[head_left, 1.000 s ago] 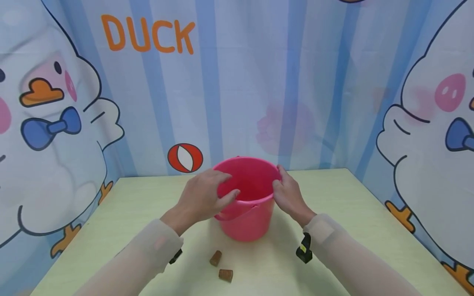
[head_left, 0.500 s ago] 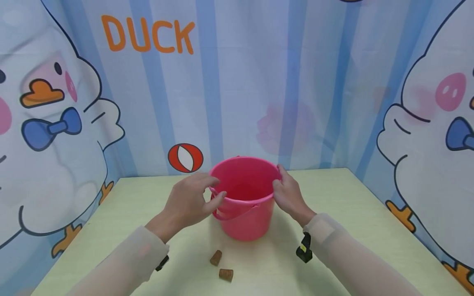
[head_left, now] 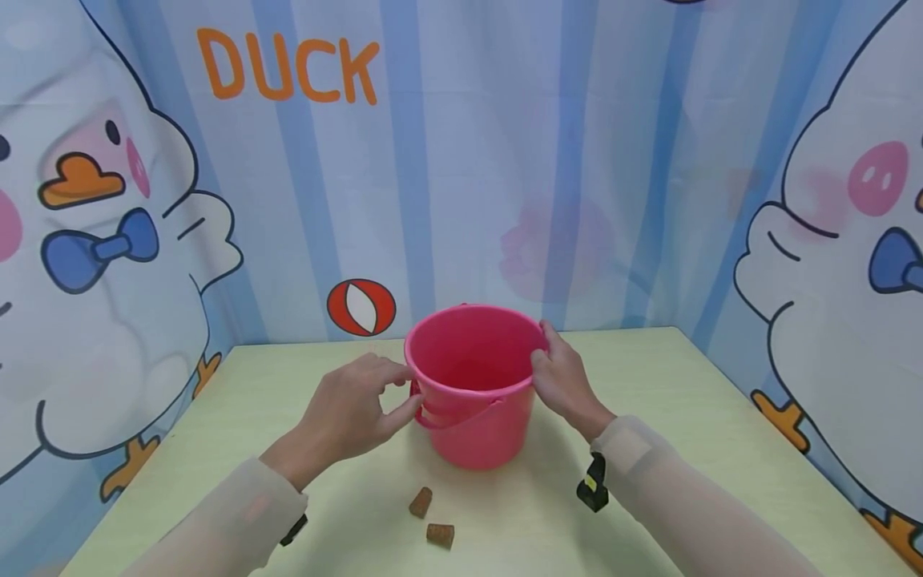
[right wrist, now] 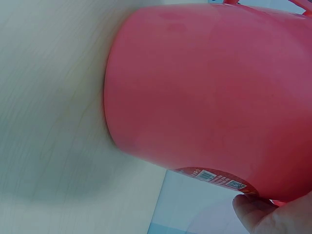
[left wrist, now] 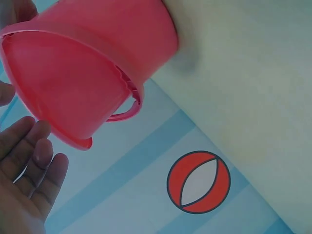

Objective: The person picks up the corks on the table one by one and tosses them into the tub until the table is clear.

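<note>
A pink plastic bucket (head_left: 479, 437) stands upright on the table, its handle (head_left: 465, 421) hanging down along the near side. My right hand (head_left: 566, 377) grips the right side of the rim, thumb toward the inside; the right wrist view shows its fingers (right wrist: 251, 207) against the outer wall. At the left rim is my left hand (head_left: 353, 409), fingers relaxed and holding nothing, thumb and forefinger apart. In the left wrist view its fingers (left wrist: 53, 178) lie nearly straight beside the rim. Two corks, one tilted (head_left: 421, 502) and one lying flat (head_left: 441, 535), are in front of the bucket.
The pale table (head_left: 685, 417) ends at a striped blue curtain (head_left: 490, 160) printed with ducks and a red ball. A black strapped device (head_left: 593, 485) sits at the right wrist. The bucket carries a label (right wrist: 222, 180) with a barcode.
My left hand has drawn back to the left and slightly down, from over the bucket's mouth to just outside its left rim. The right hand, bucket and corks stay put.
</note>
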`<action>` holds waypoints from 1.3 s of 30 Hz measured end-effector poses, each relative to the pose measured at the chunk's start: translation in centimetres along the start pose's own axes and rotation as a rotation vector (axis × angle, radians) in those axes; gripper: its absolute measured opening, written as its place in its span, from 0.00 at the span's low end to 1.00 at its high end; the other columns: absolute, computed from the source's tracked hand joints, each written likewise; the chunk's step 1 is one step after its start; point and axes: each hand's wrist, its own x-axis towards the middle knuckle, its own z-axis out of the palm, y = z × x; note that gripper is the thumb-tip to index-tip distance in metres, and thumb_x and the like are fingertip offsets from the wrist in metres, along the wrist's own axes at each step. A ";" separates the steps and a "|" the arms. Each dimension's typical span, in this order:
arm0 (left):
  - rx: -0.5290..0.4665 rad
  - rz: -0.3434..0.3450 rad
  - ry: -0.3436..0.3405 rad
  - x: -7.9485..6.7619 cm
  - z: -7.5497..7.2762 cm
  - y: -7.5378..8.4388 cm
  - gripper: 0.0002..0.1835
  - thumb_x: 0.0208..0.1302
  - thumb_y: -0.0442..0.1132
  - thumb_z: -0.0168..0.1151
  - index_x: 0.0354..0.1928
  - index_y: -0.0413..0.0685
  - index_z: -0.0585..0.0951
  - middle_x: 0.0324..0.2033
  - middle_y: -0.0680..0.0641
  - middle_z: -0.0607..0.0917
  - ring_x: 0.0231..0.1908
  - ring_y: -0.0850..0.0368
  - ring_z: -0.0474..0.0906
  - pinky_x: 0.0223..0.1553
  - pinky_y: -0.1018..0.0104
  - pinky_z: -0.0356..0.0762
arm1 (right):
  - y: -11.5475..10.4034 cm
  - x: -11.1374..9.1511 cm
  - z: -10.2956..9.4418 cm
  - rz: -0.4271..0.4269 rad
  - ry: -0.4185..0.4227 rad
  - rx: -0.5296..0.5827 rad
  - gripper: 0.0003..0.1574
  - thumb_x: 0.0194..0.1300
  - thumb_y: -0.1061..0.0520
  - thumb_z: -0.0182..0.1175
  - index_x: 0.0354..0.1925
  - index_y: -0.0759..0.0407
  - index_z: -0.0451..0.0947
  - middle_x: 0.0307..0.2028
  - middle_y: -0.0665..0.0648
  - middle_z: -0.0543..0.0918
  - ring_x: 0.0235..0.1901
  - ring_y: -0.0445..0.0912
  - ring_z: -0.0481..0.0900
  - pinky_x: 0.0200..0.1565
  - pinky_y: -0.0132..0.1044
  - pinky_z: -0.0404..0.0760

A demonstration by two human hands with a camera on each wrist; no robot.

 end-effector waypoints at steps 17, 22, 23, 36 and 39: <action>-0.008 -0.052 -0.273 -2.3 1.4 -1.0 0.16 0.56 0.49 0.77 0.45 0.54 0.89 0.36 0.57 0.87 0.40 0.59 0.82 0.37 0.66 0.84 | 0.1 0.0 0.0 0.003 -0.007 0.011 0.42 0.77 0.57 0.40 0.82 0.61 0.40 0.80 0.62 0.52 0.77 0.60 0.55 0.71 0.56 0.65; -0.027 -0.068 -0.355 -2.7 2.2 -1.1 0.17 0.55 0.50 0.78 0.46 0.55 0.89 0.38 0.58 0.87 0.41 0.59 0.83 0.39 0.64 0.85 | 0.3 0.1 0.0 -0.005 -0.008 0.004 0.42 0.77 0.57 0.40 0.82 0.61 0.41 0.80 0.62 0.53 0.77 0.60 0.55 0.71 0.56 0.65; -0.031 -0.067 -0.371 -2.7 2.3 -1.2 0.17 0.55 0.51 0.78 0.46 0.55 0.89 0.39 0.58 0.88 0.42 0.59 0.83 0.40 0.63 0.85 | 0.3 0.1 0.0 -0.007 -0.007 0.001 0.41 0.77 0.57 0.40 0.82 0.61 0.41 0.80 0.62 0.53 0.77 0.60 0.55 0.71 0.56 0.65; -0.127 -0.097 -0.620 -3.0 3.5 -0.9 0.26 0.55 0.53 0.78 0.54 0.51 0.87 0.48 0.52 0.88 0.48 0.55 0.81 0.47 0.55 0.85 | 0.1 0.0 0.0 0.010 0.002 0.007 0.42 0.77 0.57 0.41 0.82 0.60 0.41 0.80 0.61 0.53 0.77 0.60 0.56 0.70 0.56 0.66; -0.138 -0.098 -0.662 -3.0 3.8 -0.7 0.26 0.56 0.54 0.77 0.55 0.52 0.87 0.49 0.53 0.88 0.49 0.55 0.81 0.49 0.54 0.85 | 0.1 -0.1 0.0 0.008 -0.001 0.009 0.42 0.77 0.57 0.41 0.82 0.60 0.40 0.80 0.61 0.53 0.77 0.60 0.55 0.70 0.56 0.66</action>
